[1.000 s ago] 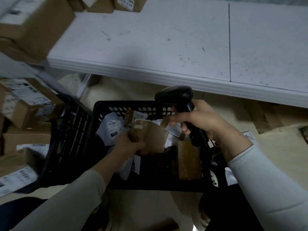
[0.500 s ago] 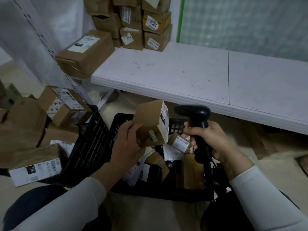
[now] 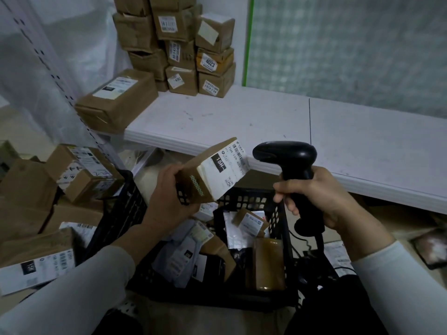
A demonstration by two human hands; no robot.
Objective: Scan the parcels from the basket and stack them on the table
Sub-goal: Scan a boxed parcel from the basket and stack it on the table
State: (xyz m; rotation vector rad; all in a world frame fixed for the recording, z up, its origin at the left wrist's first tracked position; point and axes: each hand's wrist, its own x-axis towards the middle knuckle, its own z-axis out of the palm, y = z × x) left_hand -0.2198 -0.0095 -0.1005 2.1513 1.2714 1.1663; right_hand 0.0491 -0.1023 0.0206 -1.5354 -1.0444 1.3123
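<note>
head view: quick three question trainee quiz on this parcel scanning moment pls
1. True or false: the left hand holds a parcel lifted clear of the basket.
2. The right hand grips: A) a tape roll B) a scanner C) a pen.
3. Fill in: the stacked parcels stand at the table's back ___ corner.

Key: 1 true; 2 B; 3 left.
</note>
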